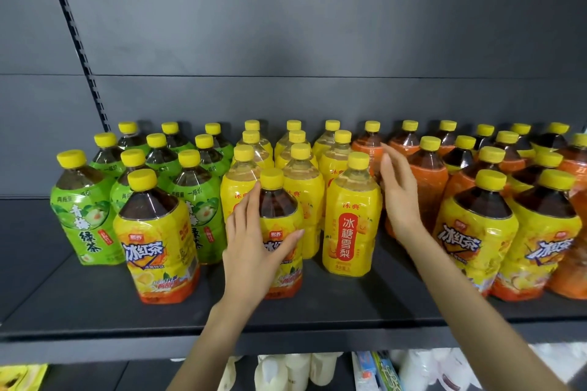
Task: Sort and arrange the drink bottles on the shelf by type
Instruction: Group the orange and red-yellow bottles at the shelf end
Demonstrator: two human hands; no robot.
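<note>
Starting well to the left of your fingers, the green tea bottles (82, 216) stand in a yellow-capped block on the dark shelf (63, 305). Just in front of that block, between it and your left fingers, a stray iced black tea bottle (155, 241) stands upright near the shelf's front edge.

Your left hand (251, 251) grasps a second iced black tea bottle (278, 200). The fingers lie along its left side and the thumb wraps across the front of its yellow label. That bottle stands upright on the shelf, right in front of the pear drink bottles (301, 187), whose rows run back behind your left fingertips. The front pear bottle (351, 225) stands between your two hands.

Your right hand (400, 197) is released, fingers straight and together, holding nothing. Its fingertips reach up beside the pear rows, in front of the orange-labelled bottles (428, 187); whether they touch any bottle cannot be told. To the right of those fingers, more iced black tea bottles (476, 232) stand at the front of the orange-labelled rows. Below your wrists, white packages (298, 371) sit on the lower level.
</note>
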